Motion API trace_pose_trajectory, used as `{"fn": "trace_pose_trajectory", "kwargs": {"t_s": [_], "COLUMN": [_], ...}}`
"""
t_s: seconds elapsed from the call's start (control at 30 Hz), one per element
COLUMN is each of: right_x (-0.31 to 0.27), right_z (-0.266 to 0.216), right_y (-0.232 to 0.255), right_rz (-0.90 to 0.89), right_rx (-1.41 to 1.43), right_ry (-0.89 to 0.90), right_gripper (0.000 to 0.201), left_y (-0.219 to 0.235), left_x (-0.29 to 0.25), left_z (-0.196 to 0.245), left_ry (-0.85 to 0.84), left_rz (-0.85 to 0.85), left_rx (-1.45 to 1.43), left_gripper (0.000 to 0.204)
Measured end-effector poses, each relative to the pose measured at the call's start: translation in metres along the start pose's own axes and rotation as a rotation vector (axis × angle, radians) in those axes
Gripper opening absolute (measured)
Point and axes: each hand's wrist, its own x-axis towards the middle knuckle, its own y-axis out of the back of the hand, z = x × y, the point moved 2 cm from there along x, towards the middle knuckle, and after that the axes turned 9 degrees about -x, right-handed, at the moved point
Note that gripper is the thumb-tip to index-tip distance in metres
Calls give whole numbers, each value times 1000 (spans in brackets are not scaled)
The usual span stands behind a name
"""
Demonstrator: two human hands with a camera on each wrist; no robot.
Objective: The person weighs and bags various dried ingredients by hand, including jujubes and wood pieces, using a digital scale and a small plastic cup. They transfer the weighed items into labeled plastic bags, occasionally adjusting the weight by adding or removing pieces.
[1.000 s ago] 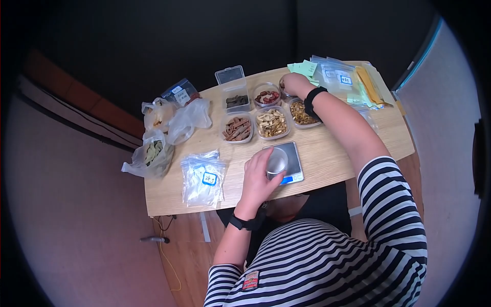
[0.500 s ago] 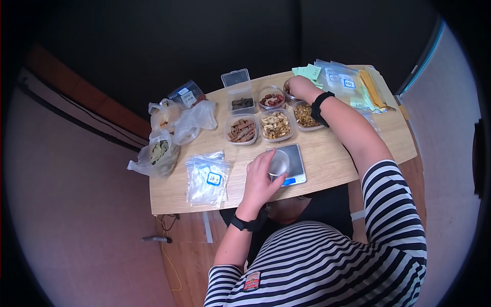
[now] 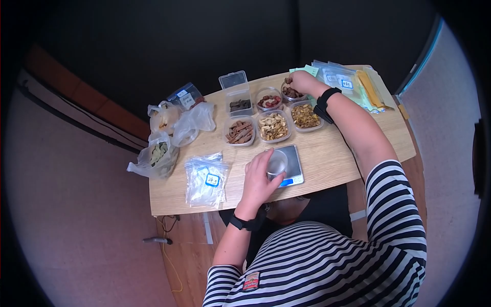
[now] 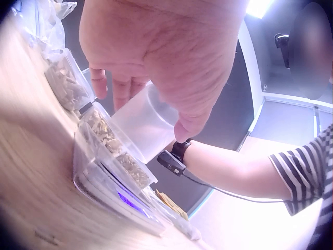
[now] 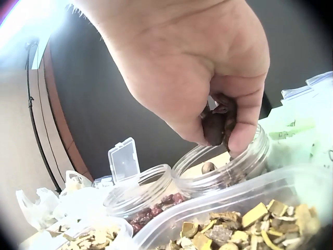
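Observation:
My left hand (image 3: 260, 176) grips a clear plastic cup (image 3: 276, 162) at the digital scale (image 3: 293, 163); in the left wrist view the cup (image 4: 145, 125) is between thumb and fingers. At the back right, my right hand (image 3: 305, 83) is over a round jar (image 3: 293, 93) of dark brown pieces. The right wrist view shows the right hand (image 5: 192, 78) pinching several dark brown pieces (image 5: 217, 122) just above the rim of the clear jar (image 5: 260, 151). Beside that jar stands another with red dried fruit (image 5: 156, 211).
Boxes hold yellow-brown chunks (image 3: 306, 116), pale slices (image 3: 273, 126), reddish-brown strips (image 3: 239, 132) and dark pieces (image 3: 240, 105). Labelled zip bags (image 3: 205, 187) lie at the front left, plastic bags (image 3: 194, 123) at the left. More bags (image 3: 333, 77) and yellow packets (image 3: 369, 88) are at the back right.
My right hand has risen slightly out of the jar with brown pieces between its fingers, and the jar's contents show. The left hand keeps its grip on the cup.

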Motion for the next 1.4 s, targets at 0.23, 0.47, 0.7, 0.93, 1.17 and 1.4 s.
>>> {"fn": "trace_pose_trajectory", "kwargs": {"t_s": [0.23,0.47,0.7,0.93,1.17,1.4], "right_x": [-50,-121,-139,-144,-153,-162], "right_z": [-33,-99,-127,-133,-148,-148], "right_y": [44,64,49,47,46,35], "right_rz": [-155,-392,-311,-336,-258,-218], "right_rx": [335,433,30,-28,157,208], "right_ry": [-48,320,543,572,576,453], "right_gripper": [28,29,20,17,18,24], "left_y": [6,7,-2,2,-8,-8], "left_x": [18,43,45,36,34,28], "left_z": [-1,7,17,18,4,7], "left_ry": [35,95,158,199,132,145], "left_rz": [69,90,54,32,82,120], "left_rx": [93,145,205,180,97,-24], "left_gripper": [79,90,95,95,96,100]}}
